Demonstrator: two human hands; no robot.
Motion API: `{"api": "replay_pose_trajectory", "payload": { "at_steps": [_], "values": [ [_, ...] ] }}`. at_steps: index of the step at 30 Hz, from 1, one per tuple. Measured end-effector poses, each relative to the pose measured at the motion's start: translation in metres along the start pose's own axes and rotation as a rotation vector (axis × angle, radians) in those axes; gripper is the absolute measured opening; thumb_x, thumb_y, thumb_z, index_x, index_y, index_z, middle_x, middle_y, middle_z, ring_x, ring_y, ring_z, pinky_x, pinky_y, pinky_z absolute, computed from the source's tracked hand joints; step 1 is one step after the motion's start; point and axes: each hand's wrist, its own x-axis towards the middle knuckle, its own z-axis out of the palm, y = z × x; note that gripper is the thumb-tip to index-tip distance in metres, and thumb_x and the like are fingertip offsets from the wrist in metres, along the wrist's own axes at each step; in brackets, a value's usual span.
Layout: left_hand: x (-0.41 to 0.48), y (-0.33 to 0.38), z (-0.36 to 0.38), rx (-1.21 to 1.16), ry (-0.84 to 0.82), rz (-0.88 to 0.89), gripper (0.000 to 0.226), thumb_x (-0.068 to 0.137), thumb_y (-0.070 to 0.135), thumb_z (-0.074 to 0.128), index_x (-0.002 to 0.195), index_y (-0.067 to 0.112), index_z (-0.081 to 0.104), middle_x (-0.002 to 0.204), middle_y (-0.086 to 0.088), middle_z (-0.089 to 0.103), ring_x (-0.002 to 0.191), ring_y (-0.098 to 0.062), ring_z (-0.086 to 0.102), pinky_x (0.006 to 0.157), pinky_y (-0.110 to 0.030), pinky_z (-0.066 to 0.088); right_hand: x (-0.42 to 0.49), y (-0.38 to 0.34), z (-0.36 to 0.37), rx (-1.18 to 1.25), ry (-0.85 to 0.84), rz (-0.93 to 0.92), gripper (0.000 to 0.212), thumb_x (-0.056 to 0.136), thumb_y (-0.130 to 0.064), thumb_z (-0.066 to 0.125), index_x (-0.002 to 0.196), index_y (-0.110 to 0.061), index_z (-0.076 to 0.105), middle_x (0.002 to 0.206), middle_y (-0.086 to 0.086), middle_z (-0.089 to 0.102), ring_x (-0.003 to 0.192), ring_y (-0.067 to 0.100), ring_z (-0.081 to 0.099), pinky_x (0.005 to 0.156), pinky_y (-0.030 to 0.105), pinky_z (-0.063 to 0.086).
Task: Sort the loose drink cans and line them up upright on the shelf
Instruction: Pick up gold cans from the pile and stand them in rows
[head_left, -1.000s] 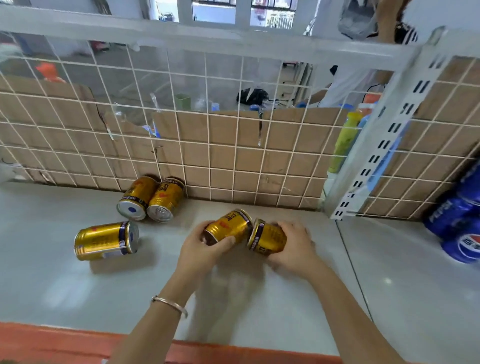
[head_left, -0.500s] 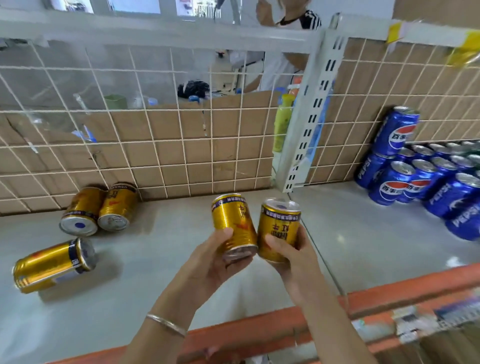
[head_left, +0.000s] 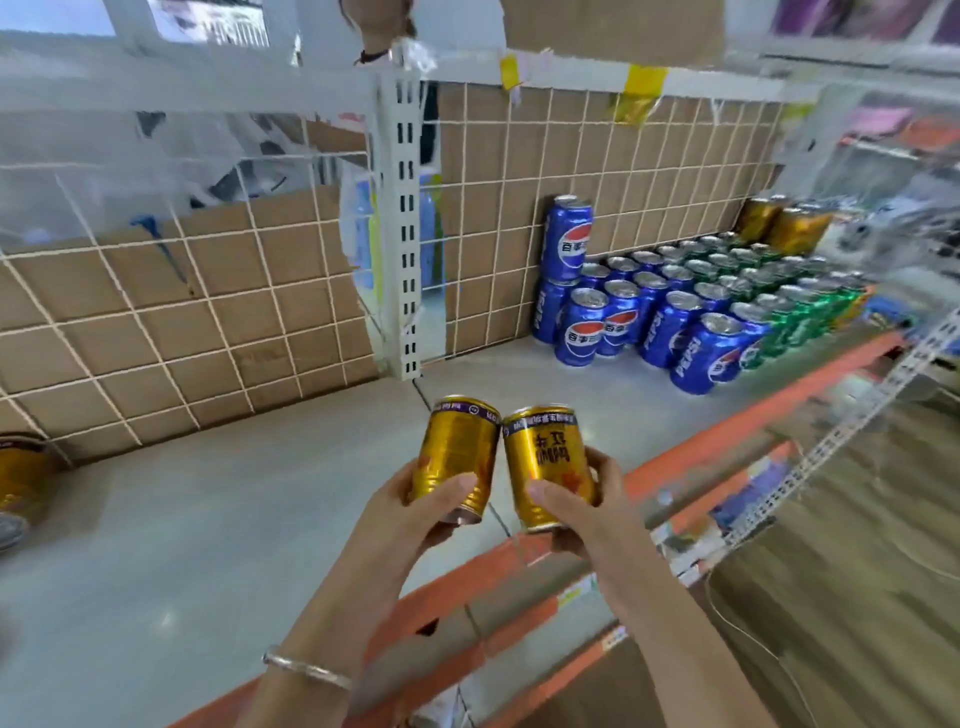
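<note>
Carried rightward since the earlier frame, two smooth metal cylinders now sit at lower centre, held above the grey shelf near its orange front edge. The left hand closes its grip round the left gold can; the right hand closes its grip round the right gold can. Both are nearly upright, touching near their tops. One further gold can lies at the left edge. Blue cans and green cans stand in rows at right, too blurred to count.

Both forearms bare. Thin plain silver bangle sits on the wrist, just behind the left hand.
</note>
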Motion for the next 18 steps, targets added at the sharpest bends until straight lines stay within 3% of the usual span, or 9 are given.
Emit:
{"api": "replay_pose_trajectory", "payload": {
  "at_steps": [4, 6, 9, 12, 14, 18],
  "values": [
    [0.003, 0.0, 0.054, 0.069, 0.024, 0.055, 0.06, 0.065, 0.039, 0.081, 0.115, 0.028, 0.052, 0.09, -0.002, 0.07, 0.064, -0.003, 0.065, 0.063, -0.022, 0.046, -0.014, -0.009, -0.065, -0.05, 0.132, -0.081, 0.084, 0.042, -0.05, 0.08, 0.118, -0.026, 0.054, 0.093, 0.001, 0.068, 0.064, 0.008, 0.065, 0.05, 0.018, 0.046],
    [0.005, -0.001, 0.081, 0.1, 0.011, 0.072, 0.057, 0.06, 0.042, 0.081, 0.109, 0.026, 0.056, 0.088, -0.004, 0.07, 0.06, -0.005, 0.063, 0.058, -0.021, 0.047, -0.021, -0.011, -0.095, -0.013, 0.188, -0.104, 0.078, 0.048, -0.045, 0.082, 0.118, -0.026, 0.053, 0.097, 0.001, 0.066, 0.063, 0.004, 0.065, 0.049, 0.015, 0.045],
    [0.009, -0.008, 0.123, 0.107, -0.003, 0.082, 0.069, 0.043, 0.057, 0.075, 0.1, 0.022, 0.064, 0.082, -0.004, 0.071, 0.061, -0.011, 0.06, 0.061, -0.027, 0.045, -0.026, -0.013, -0.136, 0.105, 0.26, -0.103, 0.075, 0.054, -0.032, 0.088, 0.119, -0.023, 0.052, 0.105, 0.006, 0.065, 0.07, 0.012, 0.067, 0.053, 0.021, 0.049],
    [0.011, -0.017, 0.164, 0.033, -0.017, 0.086, 0.06, 0.045, 0.051, 0.078, 0.095, 0.02, 0.068, 0.073, 0.002, 0.068, 0.061, -0.009, 0.058, 0.062, -0.025, 0.041, -0.031, -0.018, -0.18, 0.205, 0.325, -0.113, 0.064, 0.056, -0.026, 0.077, 0.115, -0.021, 0.053, 0.1, 0.004, 0.066, 0.074, 0.018, 0.067, 0.059, 0.026, 0.054],
    [0.012, -0.021, 0.193, -0.038, -0.018, 0.093, 0.058, 0.043, 0.051, 0.08, 0.091, 0.019, 0.07, 0.073, -0.001, 0.065, 0.065, -0.017, 0.052, 0.064, -0.03, 0.038, -0.035, -0.02, -0.209, 0.235, 0.358, -0.114, 0.061, 0.062, -0.021, 0.077, 0.117, -0.02, 0.051, 0.101, 0.004, 0.065, 0.076, 0.02, 0.067, 0.061, 0.027, 0.053],
    [0.013, -0.025, 0.247, -0.213, -0.005, 0.122, 0.052, 0.042, 0.042, 0.078, 0.084, 0.014, 0.066, 0.074, -0.005, 0.059, 0.064, -0.015, 0.046, 0.059, -0.026, 0.032, -0.042, -0.021, -0.265, 0.298, 0.379, -0.106, 0.062, 0.071, -0.01, 0.075, 0.122, -0.021, 0.041, 0.106, 0.009, 0.06, 0.078, 0.027, 0.064, 0.064, 0.033, 0.049]
  ]
}}
